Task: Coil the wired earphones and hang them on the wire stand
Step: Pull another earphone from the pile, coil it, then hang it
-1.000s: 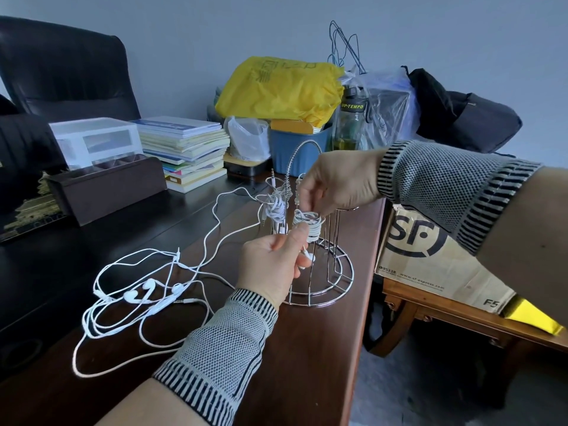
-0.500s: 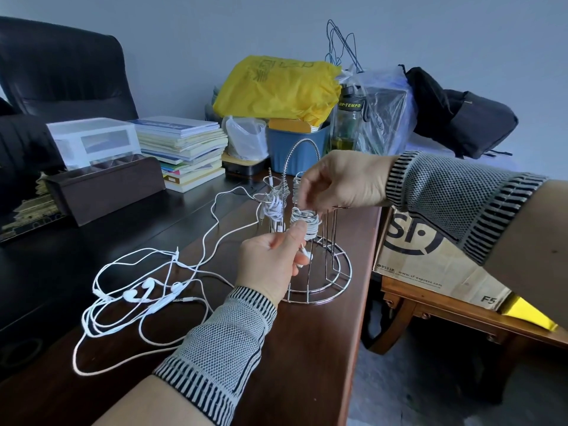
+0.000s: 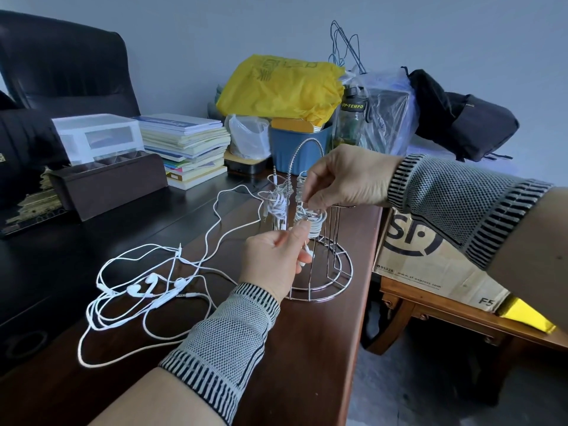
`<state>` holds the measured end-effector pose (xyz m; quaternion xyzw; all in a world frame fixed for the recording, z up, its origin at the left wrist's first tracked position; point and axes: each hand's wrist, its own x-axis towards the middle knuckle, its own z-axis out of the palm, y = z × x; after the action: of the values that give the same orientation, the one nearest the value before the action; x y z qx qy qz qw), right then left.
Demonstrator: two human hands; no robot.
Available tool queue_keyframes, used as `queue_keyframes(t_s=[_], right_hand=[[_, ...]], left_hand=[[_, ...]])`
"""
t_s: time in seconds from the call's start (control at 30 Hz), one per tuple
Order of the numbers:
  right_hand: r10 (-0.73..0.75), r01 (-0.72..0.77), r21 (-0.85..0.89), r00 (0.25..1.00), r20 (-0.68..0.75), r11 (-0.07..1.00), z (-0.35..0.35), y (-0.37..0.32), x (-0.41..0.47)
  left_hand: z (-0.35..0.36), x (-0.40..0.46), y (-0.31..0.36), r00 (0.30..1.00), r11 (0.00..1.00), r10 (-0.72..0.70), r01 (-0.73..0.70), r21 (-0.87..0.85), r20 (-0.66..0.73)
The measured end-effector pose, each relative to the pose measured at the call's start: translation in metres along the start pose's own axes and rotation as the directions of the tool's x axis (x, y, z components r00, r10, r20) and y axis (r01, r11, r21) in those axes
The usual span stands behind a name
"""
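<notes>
A chrome wire stand (image 3: 338,272) stands near the right edge of the dark wooden desk (image 3: 307,348). A coiled white earphone bundle (image 3: 310,222) sits at one of its hooks. My left hand (image 3: 273,256) pinches the bundle from below. From above, my right hand (image 3: 344,179) pinches the top of the same coil at the hook. Another coiled earphone bundle (image 3: 278,206) hangs on the stand's left hook. Loose tangled white earphones (image 3: 144,287) lie on the desk to the left.
A brown organiser box (image 3: 107,186), a white drawer box (image 3: 98,136) and a stack of books (image 3: 187,149) sit at the back left. Behind the stand are a blue bin (image 3: 295,152), a yellow bag (image 3: 282,84) and a bottle (image 3: 350,121). A cardboard box (image 3: 430,265) lies off the desk's right edge.
Both hands stay on the coiled bundle at the stand. My right hand has shifted slightly down and closer to the hook; the loose earphones have not moved.
</notes>
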<state>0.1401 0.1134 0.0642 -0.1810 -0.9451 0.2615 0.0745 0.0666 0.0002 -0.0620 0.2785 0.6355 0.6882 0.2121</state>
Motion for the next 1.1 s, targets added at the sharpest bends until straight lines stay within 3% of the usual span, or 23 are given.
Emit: queue_keyframes(t_s=[0.2,0.53,0.7,0.9,1.1], right_hand=[[0.035,-0.034,-0.018,0.999,0.036,0.999,-0.002,-0.003,-0.008],[-0.043,0.042,-0.031,0.998,-0.047,0.999,0.007,-0.001,-0.023],[-0.08,0.07,-0.081,0.989,-0.127,0.994,0.016,0.0,-0.025],[-0.048,0.027,-0.1,0.975,-0.215,0.995,0.022,0.004,-0.025],[-0.042,0.029,-0.052,0.962,-0.268,0.998,0.028,0.012,-0.024]], left_hand=[[-0.001,-0.001,0.002,1.0,0.999,0.013,-0.011,0.051,-0.022],[0.0,-0.003,0.007,0.99,0.965,0.098,-0.069,0.253,-0.102],[-0.002,-0.006,0.017,0.964,0.892,0.213,-0.125,0.434,-0.161],[0.002,-0.002,0.015,0.89,0.847,0.431,-0.342,0.407,-0.149],[0.005,-0.004,0.022,0.943,0.956,0.286,-0.268,0.124,-0.169]])
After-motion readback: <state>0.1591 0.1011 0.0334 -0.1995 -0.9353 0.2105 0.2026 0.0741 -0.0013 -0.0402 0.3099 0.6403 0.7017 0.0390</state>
